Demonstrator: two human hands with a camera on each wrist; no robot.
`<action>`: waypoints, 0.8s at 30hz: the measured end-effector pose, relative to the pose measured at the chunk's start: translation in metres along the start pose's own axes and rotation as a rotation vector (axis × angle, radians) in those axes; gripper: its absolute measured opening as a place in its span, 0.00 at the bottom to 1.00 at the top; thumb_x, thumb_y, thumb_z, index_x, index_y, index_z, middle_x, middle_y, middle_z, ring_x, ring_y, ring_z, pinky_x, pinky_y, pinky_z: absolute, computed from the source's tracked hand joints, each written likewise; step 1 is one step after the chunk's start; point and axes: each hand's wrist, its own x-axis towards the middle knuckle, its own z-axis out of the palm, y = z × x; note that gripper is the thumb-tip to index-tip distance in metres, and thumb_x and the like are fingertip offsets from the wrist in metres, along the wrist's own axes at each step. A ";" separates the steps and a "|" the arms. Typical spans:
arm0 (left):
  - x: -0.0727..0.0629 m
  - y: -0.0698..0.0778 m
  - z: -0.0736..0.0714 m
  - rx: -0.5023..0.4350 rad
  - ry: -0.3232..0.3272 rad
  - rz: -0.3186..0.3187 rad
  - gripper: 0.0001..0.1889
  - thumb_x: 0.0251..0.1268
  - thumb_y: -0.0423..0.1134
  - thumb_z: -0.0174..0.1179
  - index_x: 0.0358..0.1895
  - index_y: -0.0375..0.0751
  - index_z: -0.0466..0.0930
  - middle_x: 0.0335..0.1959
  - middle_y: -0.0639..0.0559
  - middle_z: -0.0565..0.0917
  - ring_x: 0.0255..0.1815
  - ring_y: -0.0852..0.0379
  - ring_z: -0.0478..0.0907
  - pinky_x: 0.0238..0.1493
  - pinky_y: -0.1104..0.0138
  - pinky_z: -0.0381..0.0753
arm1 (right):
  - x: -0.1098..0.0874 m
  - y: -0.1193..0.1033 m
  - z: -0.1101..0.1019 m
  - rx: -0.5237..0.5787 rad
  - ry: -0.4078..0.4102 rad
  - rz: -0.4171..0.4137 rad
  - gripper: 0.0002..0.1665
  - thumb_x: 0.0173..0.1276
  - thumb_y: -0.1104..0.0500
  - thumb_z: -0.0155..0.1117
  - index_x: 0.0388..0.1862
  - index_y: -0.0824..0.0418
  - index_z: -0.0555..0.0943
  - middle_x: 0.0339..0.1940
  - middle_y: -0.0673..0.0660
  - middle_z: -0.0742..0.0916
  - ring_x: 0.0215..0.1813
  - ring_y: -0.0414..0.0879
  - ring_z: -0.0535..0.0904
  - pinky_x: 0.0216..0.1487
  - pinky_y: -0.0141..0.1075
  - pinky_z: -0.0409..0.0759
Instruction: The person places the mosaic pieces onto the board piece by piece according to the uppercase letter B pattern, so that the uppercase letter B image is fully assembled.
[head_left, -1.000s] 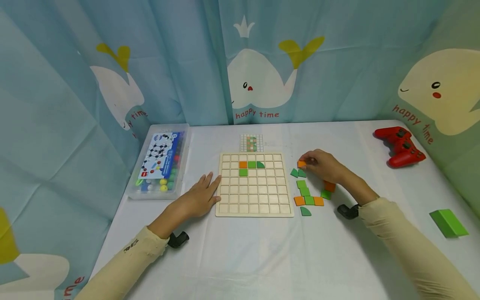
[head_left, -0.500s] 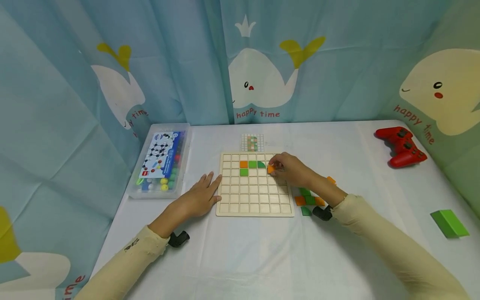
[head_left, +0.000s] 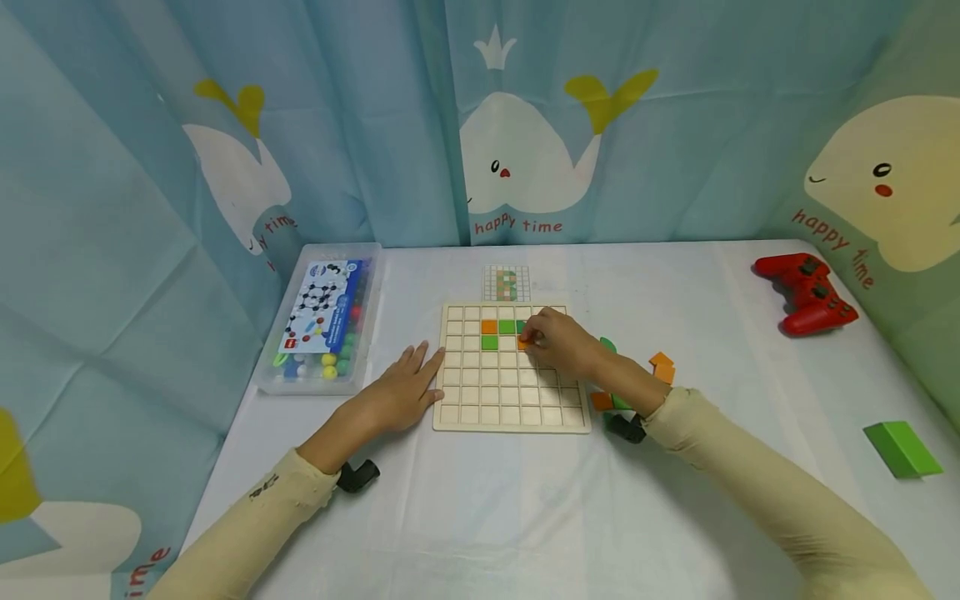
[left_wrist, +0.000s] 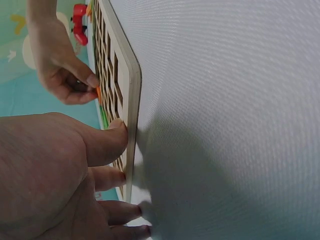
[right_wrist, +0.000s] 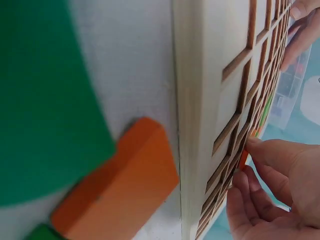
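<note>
A wooden grid board lies flat on the white table. My right hand pinches an orange tile between thumb and fingers at the second row of tiles, just below a dark green piece that it partly covers. Left of that piece sit a green tile and an orange tile; another green tile lies under the orange one. Along the board's left edge rests my left hand, fingers spread, its thumb touching the rim in the left wrist view.
Right of the board are loose orange tiles and green ones, partly hidden by the right arm. A printed pattern card lies behind the board. Around stand a clear plastic case, a red game controller and a green block.
My right hand has carried the orange tile leftward from the loose pieces onto the board, close to the placed tiles. The left hand has stayed at the board's edge.
</note>
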 end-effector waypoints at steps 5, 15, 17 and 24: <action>-0.001 0.001 -0.001 -0.006 -0.003 0.002 0.37 0.88 0.50 0.46 0.88 0.41 0.43 0.88 0.34 0.40 0.88 0.34 0.36 0.85 0.42 0.46 | -0.003 -0.002 0.000 -0.030 0.027 -0.021 0.09 0.73 0.68 0.70 0.50 0.69 0.85 0.52 0.63 0.84 0.53 0.56 0.80 0.56 0.46 0.84; -0.001 0.002 -0.001 -0.009 -0.001 -0.003 0.37 0.88 0.50 0.47 0.88 0.41 0.43 0.88 0.35 0.41 0.88 0.34 0.36 0.85 0.42 0.46 | -0.025 0.018 -0.024 0.066 0.050 0.114 0.13 0.78 0.63 0.66 0.58 0.65 0.84 0.55 0.64 0.81 0.58 0.59 0.78 0.64 0.56 0.78; -0.001 0.001 -0.001 -0.009 0.000 -0.002 0.37 0.88 0.50 0.46 0.88 0.41 0.43 0.88 0.34 0.40 0.88 0.34 0.36 0.85 0.42 0.46 | -0.034 0.027 -0.034 0.078 0.071 0.148 0.14 0.79 0.62 0.64 0.59 0.66 0.83 0.55 0.65 0.81 0.58 0.60 0.77 0.65 0.57 0.77; -0.002 0.002 -0.002 -0.009 0.001 -0.005 0.37 0.88 0.50 0.46 0.88 0.41 0.43 0.88 0.35 0.41 0.88 0.34 0.36 0.85 0.41 0.46 | -0.070 0.057 -0.066 0.078 0.124 0.305 0.19 0.81 0.58 0.63 0.63 0.67 0.81 0.61 0.68 0.80 0.64 0.64 0.76 0.69 0.61 0.75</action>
